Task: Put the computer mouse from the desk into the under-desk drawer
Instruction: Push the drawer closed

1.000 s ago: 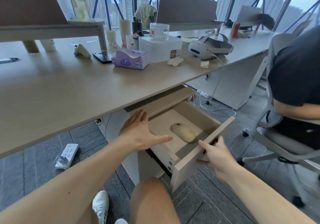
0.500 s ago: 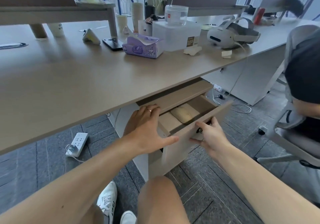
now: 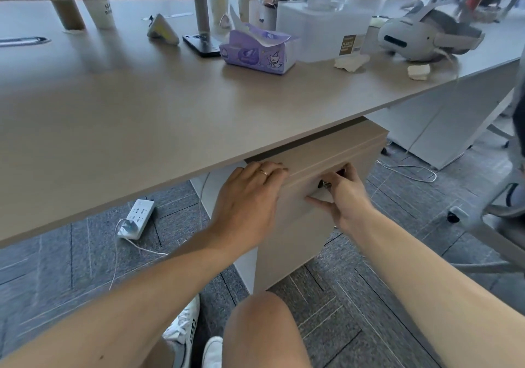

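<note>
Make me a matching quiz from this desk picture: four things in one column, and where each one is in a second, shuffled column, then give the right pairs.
Things
1. tissue pack
2. power strip
3. left hand
4. headset

Places
A. on the floor under the desk
B. far right of the desk top
C. flat on the drawer front's left corner
D. middle of the desk top, beside the black phone

Pairs: 1-D, 2-A, 3-C, 4-B
</note>
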Motion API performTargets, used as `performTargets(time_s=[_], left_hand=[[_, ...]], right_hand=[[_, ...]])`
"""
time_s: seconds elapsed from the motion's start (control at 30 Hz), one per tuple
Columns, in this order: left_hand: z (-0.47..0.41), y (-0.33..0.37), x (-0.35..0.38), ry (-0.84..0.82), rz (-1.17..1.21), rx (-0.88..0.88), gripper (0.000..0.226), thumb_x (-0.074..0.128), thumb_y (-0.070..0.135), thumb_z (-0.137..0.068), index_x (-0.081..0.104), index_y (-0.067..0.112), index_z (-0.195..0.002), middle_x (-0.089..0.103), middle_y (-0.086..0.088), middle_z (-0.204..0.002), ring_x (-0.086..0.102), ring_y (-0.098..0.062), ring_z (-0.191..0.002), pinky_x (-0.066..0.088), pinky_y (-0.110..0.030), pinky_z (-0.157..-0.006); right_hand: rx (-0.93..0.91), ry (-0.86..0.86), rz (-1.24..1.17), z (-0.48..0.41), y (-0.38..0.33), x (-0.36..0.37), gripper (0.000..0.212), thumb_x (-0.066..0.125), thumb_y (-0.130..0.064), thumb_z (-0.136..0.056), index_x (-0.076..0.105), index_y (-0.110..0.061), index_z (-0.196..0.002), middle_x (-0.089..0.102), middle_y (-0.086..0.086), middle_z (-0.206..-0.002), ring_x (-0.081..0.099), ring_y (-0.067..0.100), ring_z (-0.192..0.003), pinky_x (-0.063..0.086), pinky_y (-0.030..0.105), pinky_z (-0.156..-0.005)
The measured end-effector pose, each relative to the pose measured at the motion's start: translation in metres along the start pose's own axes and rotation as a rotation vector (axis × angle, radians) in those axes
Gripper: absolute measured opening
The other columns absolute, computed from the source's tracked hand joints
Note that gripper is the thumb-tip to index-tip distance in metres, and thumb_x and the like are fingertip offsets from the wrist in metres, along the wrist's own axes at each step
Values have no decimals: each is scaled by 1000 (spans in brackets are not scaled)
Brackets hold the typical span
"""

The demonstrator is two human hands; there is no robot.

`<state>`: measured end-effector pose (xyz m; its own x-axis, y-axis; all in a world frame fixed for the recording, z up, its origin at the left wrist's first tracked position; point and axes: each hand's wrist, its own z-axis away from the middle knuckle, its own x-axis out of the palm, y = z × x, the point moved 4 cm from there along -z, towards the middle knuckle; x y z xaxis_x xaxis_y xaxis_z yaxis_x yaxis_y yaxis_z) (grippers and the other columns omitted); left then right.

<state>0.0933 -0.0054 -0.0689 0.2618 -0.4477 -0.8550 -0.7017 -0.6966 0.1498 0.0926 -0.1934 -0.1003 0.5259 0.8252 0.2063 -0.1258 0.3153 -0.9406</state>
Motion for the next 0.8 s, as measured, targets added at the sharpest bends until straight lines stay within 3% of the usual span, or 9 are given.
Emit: performTargets(time_s=[0.07, 0.2, 0.3, 0.43, 0.8], left_hand=[[0, -1, 2, 20, 4, -5, 52, 70, 2, -77, 63, 16, -127, 66, 1, -129, 55, -22, -109, 39, -33, -86], [1, -2, 4, 54, 31, -8, 54, 71, 0, -76, 63, 16, -127, 66, 2, -129, 55, -21, -109, 38, -33, -84], [1, -2, 6, 49, 36, -12, 56, 72, 0, -74, 63, 17, -127, 66, 2, -129, 56, -21, -108, 38, -32, -84], [0, -4, 7, 48, 53, -5, 60, 74, -3, -71, 64, 17, -127, 66, 3, -129, 57, -21, -106, 40, -33, -83], [-1, -4, 5, 52, 70, 8, 60, 72, -5, -71, 64, 16, -127, 66, 2, -128, 57, -23, -106, 42, -36, -82]], right_hand=[[-11, -6, -5, -4, 1, 3, 46, 52, 3, -91, 52, -16, -133, 53, 10, -129, 53, 25, -104, 59, 58, -77], [-15, 2, -30, -6, 2, 4, 46, 46, 10, -90, 52, -11, -130, 51, 6, -109, 54, 19, -89, 60, 55, -75], [-14, 9, -22, -6, 3, 5, 49, 43, 14, -86, 52, -7, -129, 49, 7, -110, 50, 22, -93, 60, 54, -72], [-3, -15, -32, -5, 0, 9, 50, 41, 14, -88, 51, -8, -132, 56, 2, -98, 57, 17, -82, 58, 56, -77], [-4, -19, -21, -9, 2, 7, 55, 42, 13, -87, 48, -11, -137, 56, 1, -104, 56, 18, -84, 60, 55, -76]])
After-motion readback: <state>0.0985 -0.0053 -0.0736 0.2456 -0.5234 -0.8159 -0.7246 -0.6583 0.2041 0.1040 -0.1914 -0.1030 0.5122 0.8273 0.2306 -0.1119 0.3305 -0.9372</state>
